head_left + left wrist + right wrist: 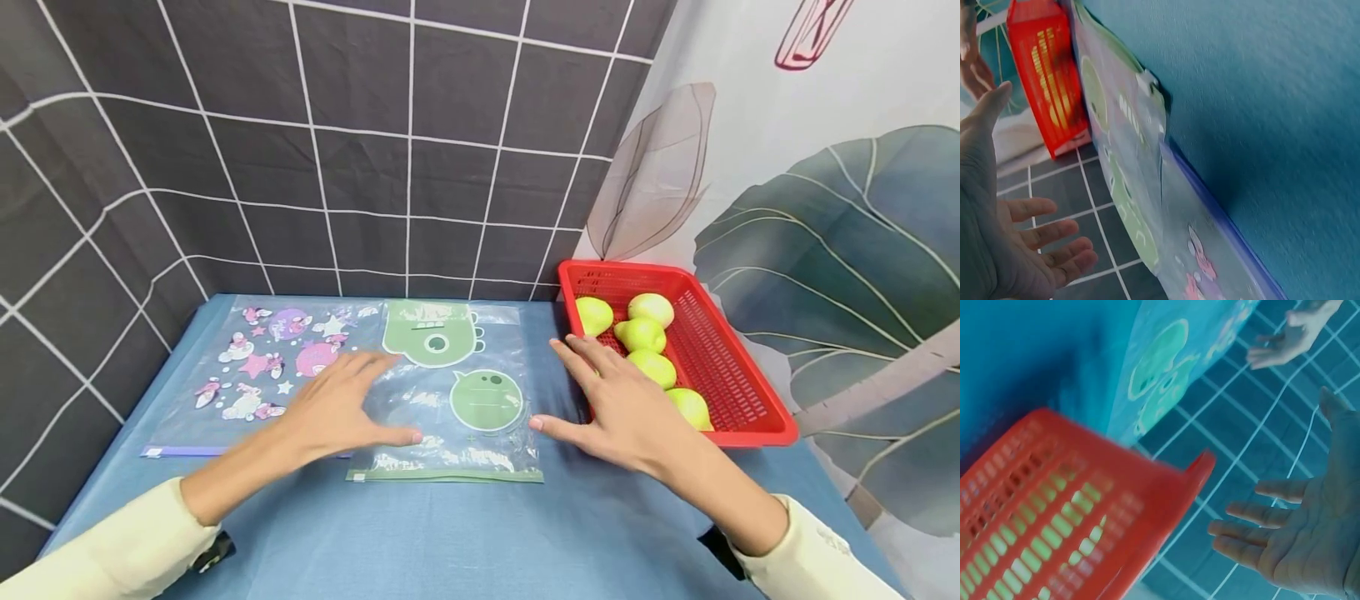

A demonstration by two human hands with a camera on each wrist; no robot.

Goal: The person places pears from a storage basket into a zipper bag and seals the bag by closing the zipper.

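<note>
Two clear zip bags lie flat on the blue cloth. One bag (pixel 420 417) has green cartoon prints and a green slider edge; the other bag (pixel 217 421) has pink and purple prints and a purple edge. My left hand (pixel 333 408) hovers over the place where the bags meet, its fingers extended and holding nothing. Between the green bag and a red plastic basket (pixel 738 358) is my right hand (pixel 630 408), fingers spread, also holding nothing. Several yellow-green pears (pixel 641 335) lie in the basket, along its left side. In the left wrist view the left palm (pixel 1004 231) faces the bags.
A dark cloth with a white grid (pixel 360 167) hangs behind and to the left of the table. On the right hangs a pale curtain (pixel 765 108) with large leaf prints. The blue tablecloth (pixel 420 542) shows in front of the bags.
</note>
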